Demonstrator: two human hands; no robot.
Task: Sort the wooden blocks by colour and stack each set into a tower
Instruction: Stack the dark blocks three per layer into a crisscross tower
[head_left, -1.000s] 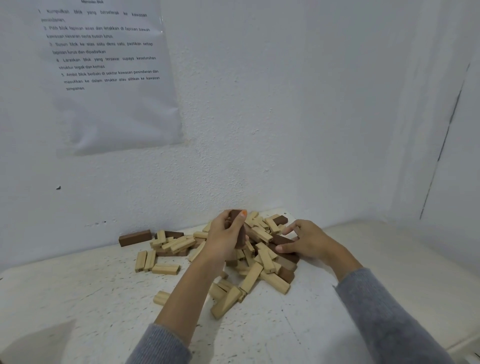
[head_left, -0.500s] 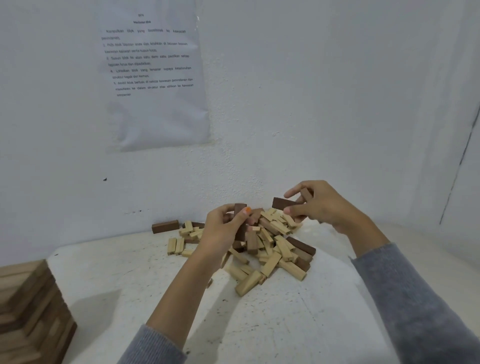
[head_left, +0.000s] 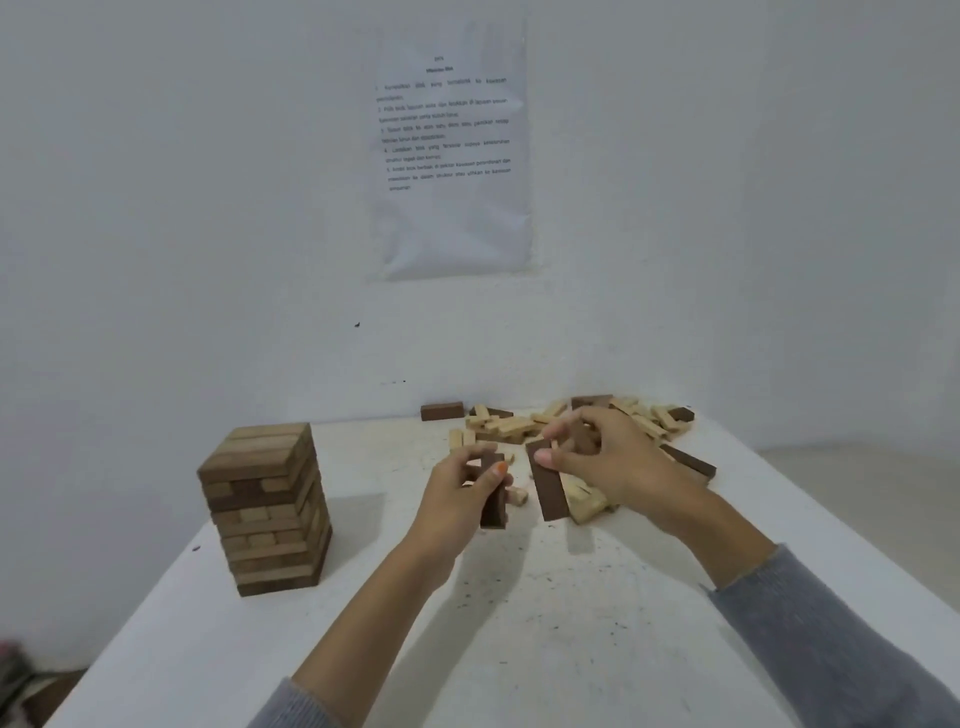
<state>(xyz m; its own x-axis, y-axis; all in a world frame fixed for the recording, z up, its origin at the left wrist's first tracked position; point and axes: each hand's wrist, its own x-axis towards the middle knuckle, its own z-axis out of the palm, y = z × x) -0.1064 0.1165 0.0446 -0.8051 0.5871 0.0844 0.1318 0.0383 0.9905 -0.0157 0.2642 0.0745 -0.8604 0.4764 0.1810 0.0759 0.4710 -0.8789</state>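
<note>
A tower of brown wooden blocks stands on the left of the white table. At the back right lies a loose pile of pale and dark blocks. My left hand grips an upright dark brown block above the table. My right hand pinches another dark brown block that hangs down from thumb and fingers, with a further dark piece tucked in the palm. The two hands are close together, in front of the pile.
A single dark block lies by the wall, left of the pile. A printed sheet hangs on the white wall. The table's left edge drops off beyond the tower; its right edge meets a pale ledge.
The view has swung left, bringing the whole tower into sight. Both hands have come away from the pile toward me and to the left, each carrying a dark block.
</note>
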